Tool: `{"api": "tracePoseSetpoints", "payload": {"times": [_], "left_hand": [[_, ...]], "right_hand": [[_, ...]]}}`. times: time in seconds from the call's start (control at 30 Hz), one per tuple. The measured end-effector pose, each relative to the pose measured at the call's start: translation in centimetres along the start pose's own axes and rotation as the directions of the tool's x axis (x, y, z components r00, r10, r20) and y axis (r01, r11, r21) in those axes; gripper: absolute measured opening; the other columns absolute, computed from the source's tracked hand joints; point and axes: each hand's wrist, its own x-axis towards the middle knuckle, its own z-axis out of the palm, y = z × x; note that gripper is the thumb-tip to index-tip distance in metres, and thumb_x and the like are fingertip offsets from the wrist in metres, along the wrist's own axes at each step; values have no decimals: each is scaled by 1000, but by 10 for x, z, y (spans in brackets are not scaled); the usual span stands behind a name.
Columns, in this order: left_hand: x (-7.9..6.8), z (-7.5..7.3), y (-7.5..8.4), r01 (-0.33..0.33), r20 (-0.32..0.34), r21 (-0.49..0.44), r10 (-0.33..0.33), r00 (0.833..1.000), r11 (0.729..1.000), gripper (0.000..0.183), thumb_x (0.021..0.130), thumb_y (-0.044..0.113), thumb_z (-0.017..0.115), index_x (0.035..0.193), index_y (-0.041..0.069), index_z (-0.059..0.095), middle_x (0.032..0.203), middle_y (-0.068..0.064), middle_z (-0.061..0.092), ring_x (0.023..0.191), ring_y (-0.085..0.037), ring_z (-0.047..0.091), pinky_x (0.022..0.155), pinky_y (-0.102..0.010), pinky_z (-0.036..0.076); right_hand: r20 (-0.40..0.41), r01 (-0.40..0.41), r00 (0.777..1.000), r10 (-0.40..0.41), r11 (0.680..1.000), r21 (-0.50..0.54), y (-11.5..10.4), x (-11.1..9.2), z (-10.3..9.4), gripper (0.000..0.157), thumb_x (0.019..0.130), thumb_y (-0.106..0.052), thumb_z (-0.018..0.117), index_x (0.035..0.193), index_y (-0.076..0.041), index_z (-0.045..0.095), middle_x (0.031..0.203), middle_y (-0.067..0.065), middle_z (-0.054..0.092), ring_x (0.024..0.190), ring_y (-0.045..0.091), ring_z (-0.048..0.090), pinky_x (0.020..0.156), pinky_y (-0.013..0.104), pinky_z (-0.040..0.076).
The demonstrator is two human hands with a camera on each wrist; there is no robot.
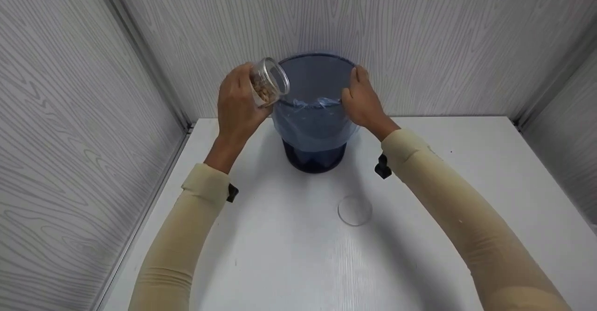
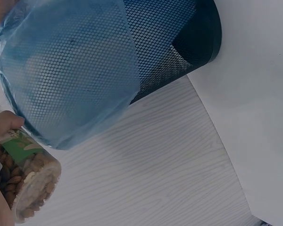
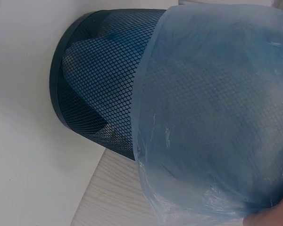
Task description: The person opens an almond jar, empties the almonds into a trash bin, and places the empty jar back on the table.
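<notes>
In the head view my left hand (image 1: 237, 103) grips a clear plastic jar (image 1: 258, 74), its mouth tilted toward the left rim of a dark mesh trash bin (image 1: 314, 161). Brown nuts that look like almonds (image 2: 10, 176) lie inside the jar, and a green label (image 2: 21, 145) shows on its side. A translucent blue bag (image 1: 317, 127) lines the bin and folds down over its outside. My right hand (image 1: 364, 103) holds the bin's right rim together with the bag; some of its fingers are hidden. The bin stands upright.
A clear round lid (image 1: 355, 210) lies flat on the white table (image 1: 289, 255) in front of the bin. Grey wood-grain panels (image 1: 210, 31) rise behind and at both sides of the table, close to the bin's back.
</notes>
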Motion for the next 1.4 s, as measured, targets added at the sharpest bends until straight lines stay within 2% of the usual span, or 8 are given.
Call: {"api": "tracePoseSetpoints", "payload": {"times": [0.3, 0.67, 0.83, 1.4], "left_hand": [[5, 1, -2, -24, -3, 3, 24, 1000, 1000, 85, 67, 37, 82, 135, 4, 42, 129, -11, 51, 125, -22, 44, 110, -31, 26], [17, -1, -7, -20, 1, 15, 20, 1000, 1000, 85, 67, 35, 83, 135, 5, 42, 130, -10, 51, 126, -21, 43, 111, -30, 24], [18, -3, -12, -11, 6, 30, 11, 1000, 999, 84, 67, 33, 82, 135, 5, 42, 130, -11, 50, 125, -23, 43, 110, -30, 25], [16, -10, -34, 55, -18, 30, -54, 998, 998, 82, 70, 39, 78, 135, 6, 41, 130, -10, 51, 125, -22, 44, 109, -31, 27]], "right_hand": [[-5, 10, 1000, -10, 1000, -8, -3, -2, 1, 62, 97, -29, 17, 147, 6, 2, 156, 14, -5, 142, 19, -2, 115, 34, 8], [1, -4, 1000, 4, 1000, -4, -4, -3, 3, 63, 97, -30, 17, 147, 4, 1, 156, 12, -6, 142, 18, -3, 114, 36, 12], [10, -10, 1000, 10, 1000, 8, -5, -3, 4, 63, 97, -30, 17, 147, 4, 0, 156, 11, -8, 141, 17, -2, 113, 36, 15], [-1, 0, 1000, 0, 1000, -7, -11, -3, 6, 62, 98, -29, 17, 147, 5, 1, 156, 14, -8, 142, 19, -3, 114, 36, 12]]}}
